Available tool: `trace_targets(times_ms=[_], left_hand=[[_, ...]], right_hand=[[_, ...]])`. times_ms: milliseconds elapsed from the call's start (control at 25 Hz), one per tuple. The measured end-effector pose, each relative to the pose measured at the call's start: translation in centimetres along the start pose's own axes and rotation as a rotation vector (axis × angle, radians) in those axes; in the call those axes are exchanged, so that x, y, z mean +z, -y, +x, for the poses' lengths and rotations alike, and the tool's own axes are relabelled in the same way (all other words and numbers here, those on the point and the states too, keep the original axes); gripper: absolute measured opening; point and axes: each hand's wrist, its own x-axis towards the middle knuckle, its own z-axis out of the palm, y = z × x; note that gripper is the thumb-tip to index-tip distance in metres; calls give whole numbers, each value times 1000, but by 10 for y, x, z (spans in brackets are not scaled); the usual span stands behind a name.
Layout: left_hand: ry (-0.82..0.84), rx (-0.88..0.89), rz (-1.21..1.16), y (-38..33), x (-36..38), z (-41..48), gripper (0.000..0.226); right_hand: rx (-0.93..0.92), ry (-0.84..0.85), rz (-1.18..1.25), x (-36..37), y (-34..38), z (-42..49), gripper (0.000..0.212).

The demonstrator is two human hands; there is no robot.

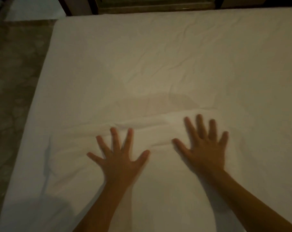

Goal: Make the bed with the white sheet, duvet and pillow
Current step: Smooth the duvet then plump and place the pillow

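Both hands, the left hand [120, 158] and right hand [204, 148], are spread wide and pressed flat on the white sheet [158, 64], probably so the bunched ridge [158, 124] just past the fingertips gets smoothed out.

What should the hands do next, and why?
Probably slide both hands forward to smooth the fold. The left hand and right hand lie flat on the sheet, fingers spread, and the raised fold runs just ahead of them.

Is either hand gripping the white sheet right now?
No, the left hand and the right hand both lie flat on the white sheet with fingers straight and spread, pinching nothing.
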Motion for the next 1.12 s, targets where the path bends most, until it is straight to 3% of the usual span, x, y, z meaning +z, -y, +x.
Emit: trace_targets(times_ms=[120,240,320,400,480,600,720,760,840,920,1120], left_hand=[[34,-26,52,35,1,9,88],[30,-153,14,59,-11,7,86],[41,-145,-12,50,-18,-9,79],[57,-50,27,46,-18,-32,70],[36,-47,62,77,-11,-36,69],[-65,-115,120,149,-3,-51,71],[-107,-205,-32,131,-19,-74,65],[-79,-146,-77,111,-23,-87,64],[-23,12,-99,95,-22,-109,64],[1,32,-65,127,-8,-116,65],[-51,-105,-38,195,11,-117,59]], right_hand=[[117,66,33,-2,-23,-1,76],[139,-98,85,-20,4,-12,66],[-38,-217,115,-25,52,-29,60],[-290,-169,87,-13,105,-62,56],[-385,-133,22,0,105,-69,56],[-156,-134,-106,-1,53,-72,61],[64,-224,-18,-15,79,-90,64],[20,-234,22,-12,111,-103,62],[-237,-199,41,8,168,-134,57],[-381,-116,-24,23,175,-151,57],[-30,-166,-119,15,122,-160,62]])
